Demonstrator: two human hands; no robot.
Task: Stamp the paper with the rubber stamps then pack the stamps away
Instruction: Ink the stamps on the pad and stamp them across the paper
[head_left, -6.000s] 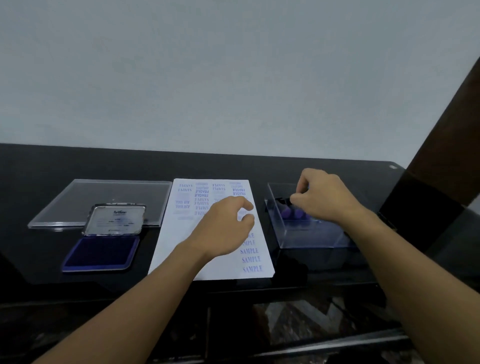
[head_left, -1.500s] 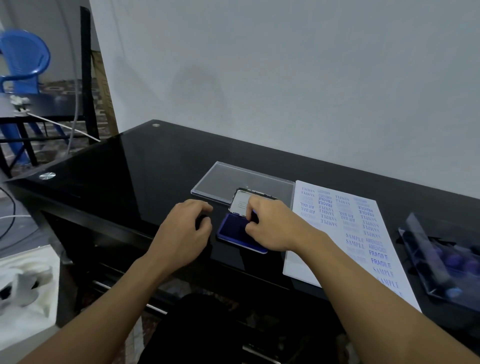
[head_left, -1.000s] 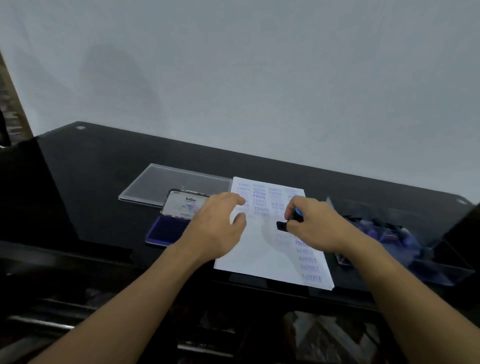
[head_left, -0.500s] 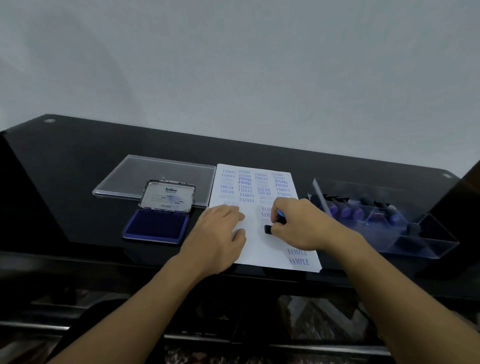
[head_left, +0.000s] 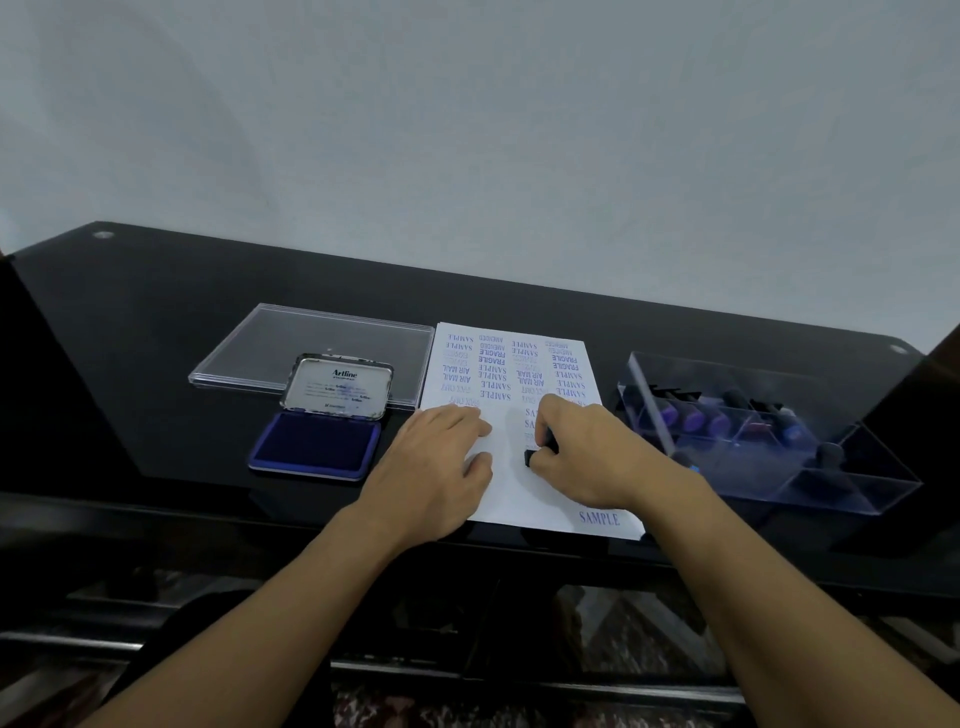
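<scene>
A white sheet of paper (head_left: 511, 491) covered with blue stamp prints lies in the middle of the black table. My right hand (head_left: 587, 452) grips a small black rubber stamp (head_left: 531, 457) and holds it down on the sheet's lower middle. My left hand (head_left: 434, 467) lies flat on the paper's left edge, fingers spread. An open blue ink pad (head_left: 317, 446) with its metal lid up sits left of the paper. On the right, a clear plastic box (head_left: 878, 467) holds several stamps (head_left: 693, 420).
The box's clear flat lid (head_left: 291, 345) lies behind the ink pad. The glossy black table (head_left: 156, 338) stands against a plain white wall. Its front edge runs just below my wrists, with a lower shelf beneath it.
My right hand went from the ink pad to the paper with the stamp and now presses it lower on the sheet. My left hand moved from the table onto the paper's left side.
</scene>
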